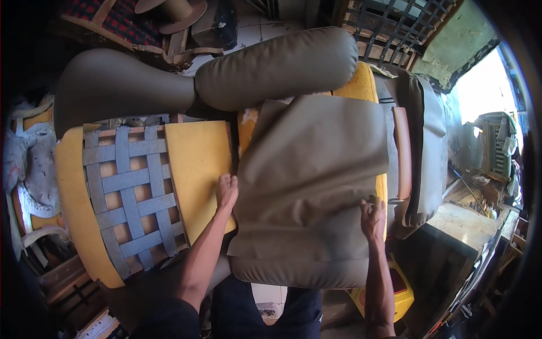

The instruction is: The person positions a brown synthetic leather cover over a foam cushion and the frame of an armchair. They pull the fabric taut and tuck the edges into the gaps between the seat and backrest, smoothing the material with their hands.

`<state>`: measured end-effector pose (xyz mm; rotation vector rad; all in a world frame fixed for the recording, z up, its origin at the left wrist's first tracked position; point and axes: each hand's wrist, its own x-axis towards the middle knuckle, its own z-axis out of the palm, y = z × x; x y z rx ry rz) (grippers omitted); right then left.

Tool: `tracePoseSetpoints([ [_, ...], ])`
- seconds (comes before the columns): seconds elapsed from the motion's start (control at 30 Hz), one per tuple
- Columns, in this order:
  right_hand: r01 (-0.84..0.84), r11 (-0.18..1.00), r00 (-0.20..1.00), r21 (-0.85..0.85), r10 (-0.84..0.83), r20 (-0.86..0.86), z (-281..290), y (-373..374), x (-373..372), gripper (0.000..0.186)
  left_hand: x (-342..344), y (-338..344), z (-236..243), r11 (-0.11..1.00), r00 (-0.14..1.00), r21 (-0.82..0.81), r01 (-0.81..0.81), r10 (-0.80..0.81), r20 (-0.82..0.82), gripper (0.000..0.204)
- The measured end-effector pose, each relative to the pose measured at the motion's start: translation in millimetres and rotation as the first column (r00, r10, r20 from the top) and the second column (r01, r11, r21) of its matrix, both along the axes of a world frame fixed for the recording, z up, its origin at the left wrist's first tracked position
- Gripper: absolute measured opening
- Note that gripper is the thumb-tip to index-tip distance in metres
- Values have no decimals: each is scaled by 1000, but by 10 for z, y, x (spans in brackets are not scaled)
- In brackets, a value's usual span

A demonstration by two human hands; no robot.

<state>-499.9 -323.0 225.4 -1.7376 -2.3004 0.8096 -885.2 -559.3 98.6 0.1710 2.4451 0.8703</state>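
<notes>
Two hands (227,192) (373,218) curl at opposite sides of the brown sheet (310,164).

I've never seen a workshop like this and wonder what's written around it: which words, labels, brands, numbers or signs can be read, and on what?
None that I can read.
Brown sheet between the hands: no lettering visible.
Yellow foam panel and grey webbing: none visible.
Yellow object at lower right: any markings are too small to read.
</notes>
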Motion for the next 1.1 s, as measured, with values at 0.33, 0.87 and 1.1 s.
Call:
tracePoseSetpoints([
  [0.33,483,854,866,-194,-499,-42,-363,1058,-708,76,-700,1536,16,982,979,72,174,-180,95,54],
  [0.87,-56,963,815,-264,-109,-569,150,905,-1327,32,-1795,211,963,777,990,629,-26,107,-91,20],
  [1.1,122,871,980,-476,-182,-80,-454,1115,-1543,44,-1495,338,107,997,913,46,61,-38,-407,49],
])
